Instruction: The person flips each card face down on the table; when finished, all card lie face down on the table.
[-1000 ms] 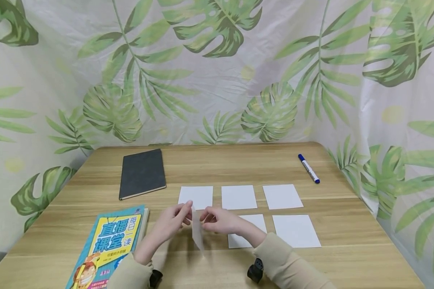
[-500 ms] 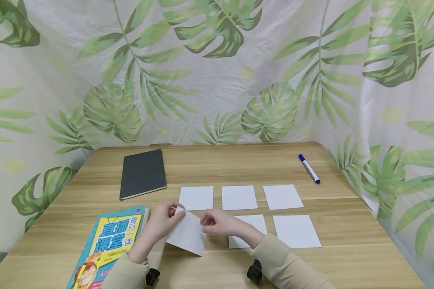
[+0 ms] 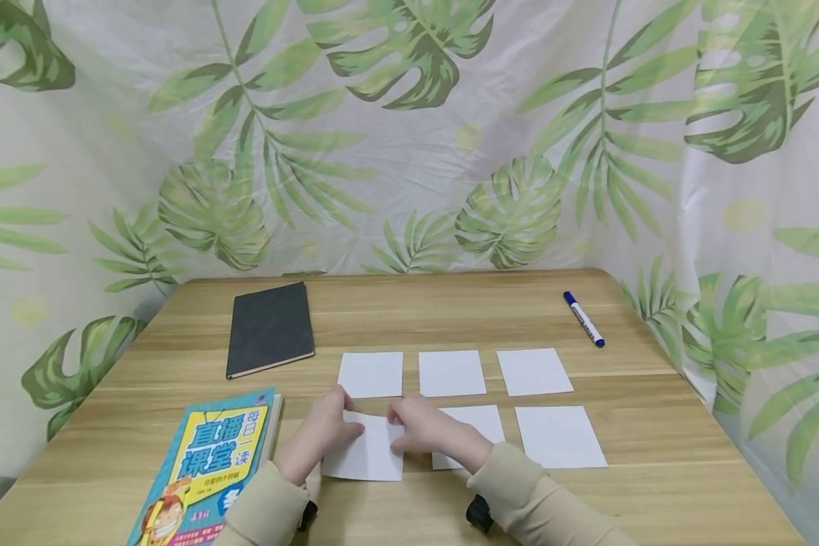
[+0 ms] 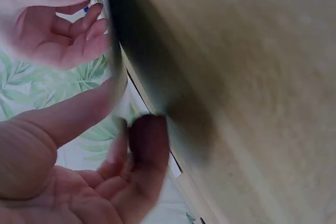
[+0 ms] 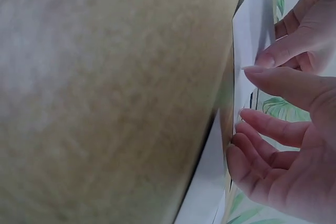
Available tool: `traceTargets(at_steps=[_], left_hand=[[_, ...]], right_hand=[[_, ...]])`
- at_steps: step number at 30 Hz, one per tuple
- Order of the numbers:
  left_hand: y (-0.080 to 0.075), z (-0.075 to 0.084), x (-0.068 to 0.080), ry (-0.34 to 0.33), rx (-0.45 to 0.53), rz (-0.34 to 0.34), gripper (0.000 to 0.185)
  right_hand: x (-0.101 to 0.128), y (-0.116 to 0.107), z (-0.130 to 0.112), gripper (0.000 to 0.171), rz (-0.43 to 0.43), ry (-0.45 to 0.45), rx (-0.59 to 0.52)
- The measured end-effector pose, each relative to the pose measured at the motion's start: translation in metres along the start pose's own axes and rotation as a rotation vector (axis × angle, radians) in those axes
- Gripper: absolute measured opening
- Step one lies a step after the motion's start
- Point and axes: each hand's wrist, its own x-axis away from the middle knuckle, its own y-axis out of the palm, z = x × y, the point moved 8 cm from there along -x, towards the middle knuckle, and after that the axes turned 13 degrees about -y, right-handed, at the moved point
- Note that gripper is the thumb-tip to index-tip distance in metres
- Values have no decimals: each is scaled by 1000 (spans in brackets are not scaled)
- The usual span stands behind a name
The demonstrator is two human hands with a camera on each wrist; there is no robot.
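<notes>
card (image 3: pixel 367 455) flat on counter (image 3: pixel 655 485), near row, 9 o'clock of its neighbour card (image 3: pixel 474 425) | left hand (image 3: pixel 324 432) on its 9 o'clock edge, right hand (image 3: pixel 419 426) on its 3 o'clock edge, fingers laid flat, equally near | square, no long axis | wrist views: blurred, paper edge (image 5: pixel 252 40) between fingertips

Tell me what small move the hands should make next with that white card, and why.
Probably let go and lift both hands: the white card already lies flat on the table, under the left hand and right hand, filling the front row's open left spot.
</notes>
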Motion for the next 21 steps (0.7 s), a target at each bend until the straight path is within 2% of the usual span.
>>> traceTargets(at_steps=[6,10,13,15,18,21], left_hand=[[2,2,4,-1,-118,-5,34],[4,9,10,40,-182,-25,32],[7,13,15,76,-190,-71,30],[9,12,16,64,-200,-106,30],[9,11,16,61,-201,-104,29],[3,13,16,71,-189,-63,27]], right_hand=[[1,1,-4,30,-9,-3,64],[2,0,-5,30,-4,-12,79],[2,-1,-6,30,-1,-22,85],[3,-1,-7,30,-2,-33,82],[5,-1,-6,32,0,-48,56],[10,-8,-2,34,37,-66,-5]])
